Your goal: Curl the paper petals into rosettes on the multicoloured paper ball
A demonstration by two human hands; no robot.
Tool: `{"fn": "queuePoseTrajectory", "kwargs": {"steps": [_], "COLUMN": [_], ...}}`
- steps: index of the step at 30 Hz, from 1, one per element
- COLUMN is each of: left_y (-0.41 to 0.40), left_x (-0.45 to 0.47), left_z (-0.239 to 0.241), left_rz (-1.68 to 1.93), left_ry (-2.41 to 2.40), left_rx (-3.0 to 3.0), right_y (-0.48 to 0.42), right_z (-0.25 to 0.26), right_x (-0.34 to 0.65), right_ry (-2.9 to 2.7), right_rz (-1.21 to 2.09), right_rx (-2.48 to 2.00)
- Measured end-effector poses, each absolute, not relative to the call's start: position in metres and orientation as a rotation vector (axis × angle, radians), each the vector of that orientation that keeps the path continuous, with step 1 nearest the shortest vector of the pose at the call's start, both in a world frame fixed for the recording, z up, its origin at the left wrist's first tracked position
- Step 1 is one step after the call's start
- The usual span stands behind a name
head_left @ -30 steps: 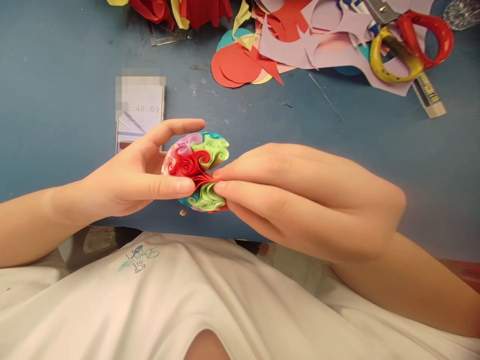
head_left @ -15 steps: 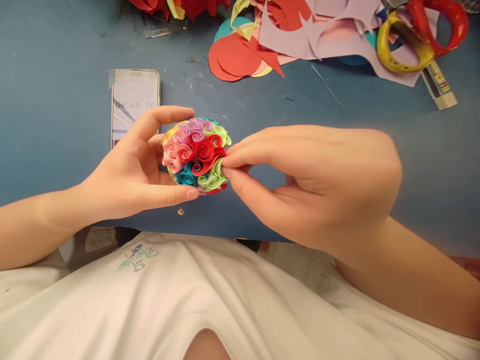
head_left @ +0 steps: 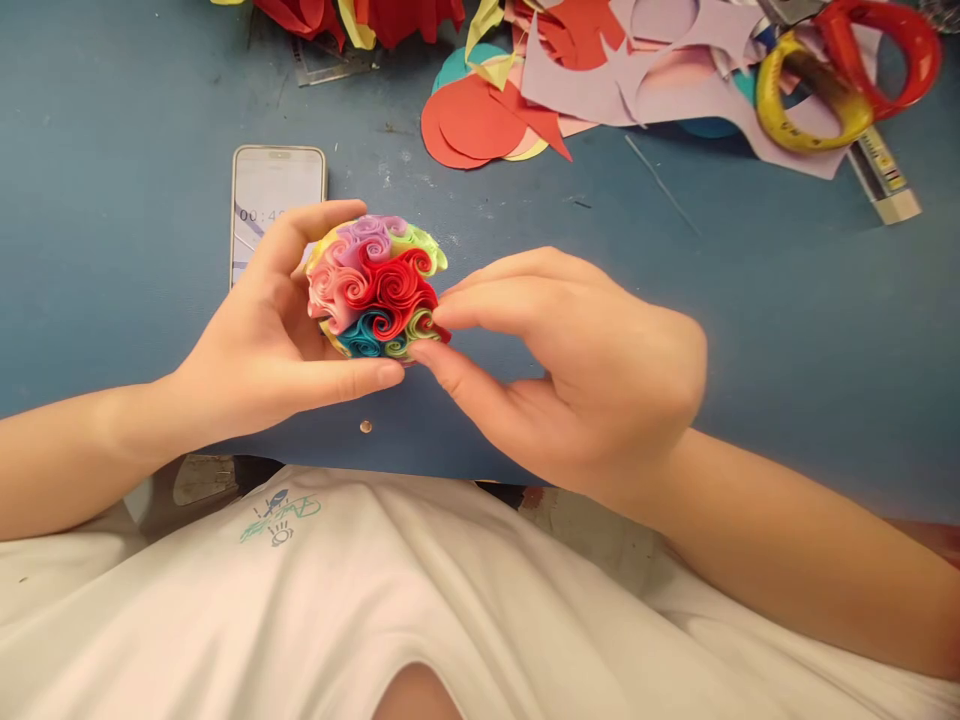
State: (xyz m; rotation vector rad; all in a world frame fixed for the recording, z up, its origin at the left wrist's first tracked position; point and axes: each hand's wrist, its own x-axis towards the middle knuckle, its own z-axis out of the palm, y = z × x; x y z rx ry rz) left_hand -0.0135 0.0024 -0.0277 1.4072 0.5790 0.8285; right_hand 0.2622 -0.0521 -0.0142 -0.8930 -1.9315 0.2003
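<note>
A ball of curled paper flowers (head_left: 375, 285) in red, pink, lilac, teal, green and yellow is held over the blue table. My left hand (head_left: 262, 330) cups it from the left, thumb along its lower edge and index finger over the top. On the ball's lower right side, the thumb and index finger of my right hand (head_left: 570, 360) grip a light green paper curl (head_left: 422, 325) that sits in the ball. The ball's left side and underside are hidden by my left hand.
Behind my left hand lies a phone (head_left: 281, 175) with a timer. Paper scraps (head_left: 480, 120), scissors (head_left: 814, 95) and a utility knife (head_left: 885, 175) lie along the far side. A small round metal piece (head_left: 366, 427) is near the table's front edge.
My right hand has moved left, its fingertips now slightly apart over the green curl. The ball has shifted a little left and up with my left hand.
</note>
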Motion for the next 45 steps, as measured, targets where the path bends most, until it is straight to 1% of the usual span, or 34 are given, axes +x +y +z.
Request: {"fn": "queuePoseTrajectory", "kwargs": {"steps": [7, 11, 13, 20, 25, 29, 32, 35, 40, 45], "left_y": [0.009, 0.015, 0.018, 0.026, 0.027, 0.041, 0.053, 0.051, 0.026, 0.015], "left_x": [-0.010, -0.008, -0.009, -0.009, -0.014, -0.016, -0.005, 0.009, 0.011, 0.000], "left_z": [-0.017, -0.012, -0.014, -0.016, -0.008, -0.023, -0.032, -0.026, -0.008, -0.005], "left_rz": [0.694, 0.688, 0.679, 0.671, 0.626, 0.561, 0.737, 0.868, 0.835, 0.739], "left_ry": [0.706, 0.744, 0.765, 0.752, 0.749, 0.660, 0.681, 0.758, 0.747, 0.748], "left_rx": [1.169, 1.084, 1.096, 1.117, 1.118, 1.187, 1.349, 1.356, 1.279, 1.162], "right_y": [-0.045, -0.042, -0.039, -0.029, -0.023, -0.016, -0.011, -0.011, -0.017, -0.020], "right_z": [-0.028, -0.041, -0.049, -0.068, -0.071, -0.076, -0.078, -0.077, -0.072, -0.073], "right_x": [0.266, 0.261, 0.259, 0.255, 0.258, 0.262, 0.262, 0.261, 0.265, 0.270], "right_ry": [-1.873, -1.865, -1.827, -1.753, -1.802, -1.845, -1.825, -1.754, -1.770, -1.700], "right_rz": [0.264, 0.269, 0.210, 0.411, 0.447, 0.487, 0.485, 0.519, 0.637, 0.653], "right_rx": [-0.823, -0.936, -0.812, -0.665, -0.561, -0.513, -0.424, -0.360, -0.411, -0.507]}}
